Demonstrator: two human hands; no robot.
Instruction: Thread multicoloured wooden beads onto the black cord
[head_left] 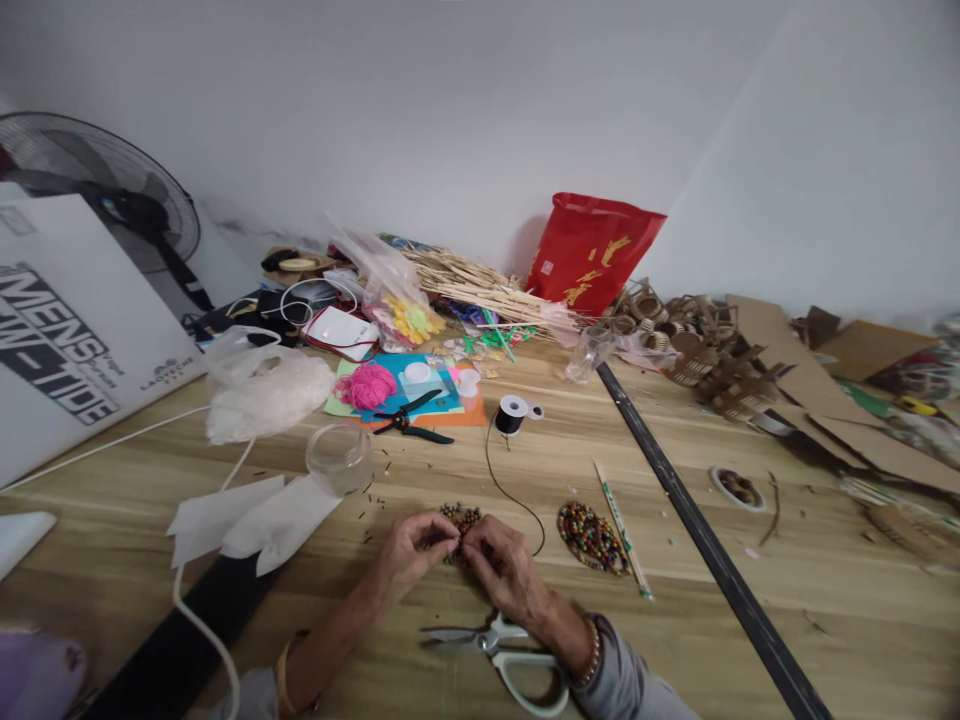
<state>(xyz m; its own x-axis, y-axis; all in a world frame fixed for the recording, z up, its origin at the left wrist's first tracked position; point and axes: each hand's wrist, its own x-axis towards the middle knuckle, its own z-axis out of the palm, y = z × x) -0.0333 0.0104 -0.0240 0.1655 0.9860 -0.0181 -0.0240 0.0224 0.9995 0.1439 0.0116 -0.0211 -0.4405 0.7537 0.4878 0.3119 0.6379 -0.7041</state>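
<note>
My left hand (pixel 420 548) and my right hand (pixel 501 562) meet low in the middle of the head view, fingertips pinched and almost touching. Whatever lies between the fingers is too small to make out. Just beyond them is a small heap of multicoloured beads (pixel 459 515), partly covered by the fingers. A thin black cord (pixel 517 500) curves from a spool of black cord (pixel 511 414) down beside my right hand. Under my right wrist lie white-handled scissors (pixel 517 665), blades pointing left. Strung beads (pixel 589 538) lie coiled to the right, with a thin patterned stick (pixel 622 530) alongside.
Black-handled pliers (pixel 412 420) and pink yarn (pixel 366 386) rest on coloured paper. A clear jar (pixel 339 460) stands left, near white paper (pixel 259 520). A dark strip (pixel 697 520) crosses the table at right. Behind are a red bag (pixel 592 255) and thin wooden strips (pixel 465 280).
</note>
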